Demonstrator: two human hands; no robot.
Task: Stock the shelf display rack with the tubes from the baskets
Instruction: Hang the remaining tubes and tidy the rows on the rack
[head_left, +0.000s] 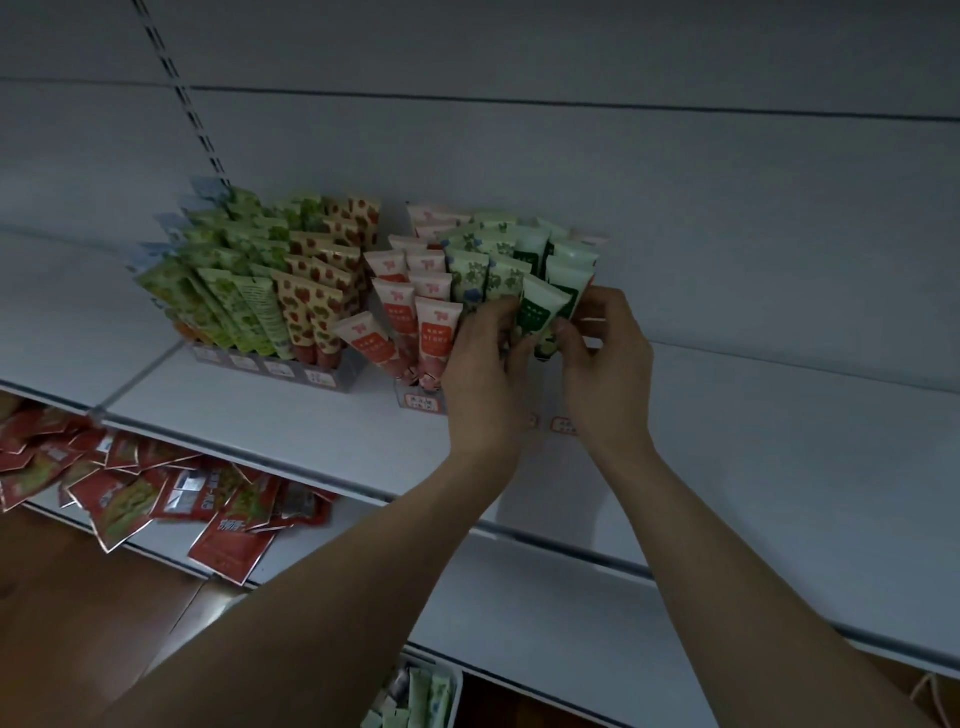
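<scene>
Two clear display racks stand on the white shelf (311, 421). The left rack (291, 370) holds green and strawberry-print tubes. The right rack (423, 400) holds pink tubes (400, 317), floral green tubes (496, 275) and white tubes with dark green labels. Both my hands are at the front right of this rack. My left hand (485, 364) and my right hand (605, 353) pinch one white-and-green tube (543, 312) that stands tilted in the front row. Its lower end is hidden behind my fingers. A white basket (452, 691) with more tubes shows at the bottom, under my left arm.
Red snack sachets (156, 488) lie scattered on the lower shelf at the left. The shelf's back panel (571, 166) rises behind the racks. Bare shelf surface stretches to the right of the racks. A slotted upright (182, 93) runs up the back wall.
</scene>
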